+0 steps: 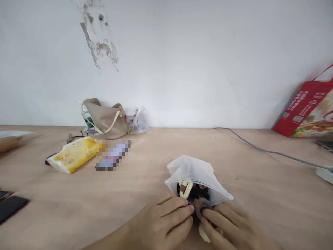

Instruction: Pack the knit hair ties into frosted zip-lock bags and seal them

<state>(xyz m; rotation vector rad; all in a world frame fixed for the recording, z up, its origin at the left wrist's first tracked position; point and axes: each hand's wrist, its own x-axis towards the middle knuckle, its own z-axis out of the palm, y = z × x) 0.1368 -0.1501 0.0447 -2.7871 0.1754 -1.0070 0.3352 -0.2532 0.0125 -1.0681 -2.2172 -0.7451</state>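
A white, translucent zip bag (192,171) lies on the table with its mouth towards me. In its opening sit a cream fuzzy loop (187,191) with a brown patch, and dark fuzzy pieces (199,193), which look like hair ties. My left hand (169,220) is at the left of the mouth, fingers bent and closed; what they grip is hidden. My right hand (229,225) closes its fingertips on a greyish-mauve hair tie (199,209) at the mouth. Below, another cream fuzzy piece (203,233) shows partly between the hands.
Back left are a beige handbag (109,119), a clear plastic bag (140,121), a yellow tissue pack (75,154) and a blurred-out phone-like slab (113,156). A grey cable (262,149) crosses the right side; a red carrier bag (299,107) stands at far right. A black object (13,207) lies left.
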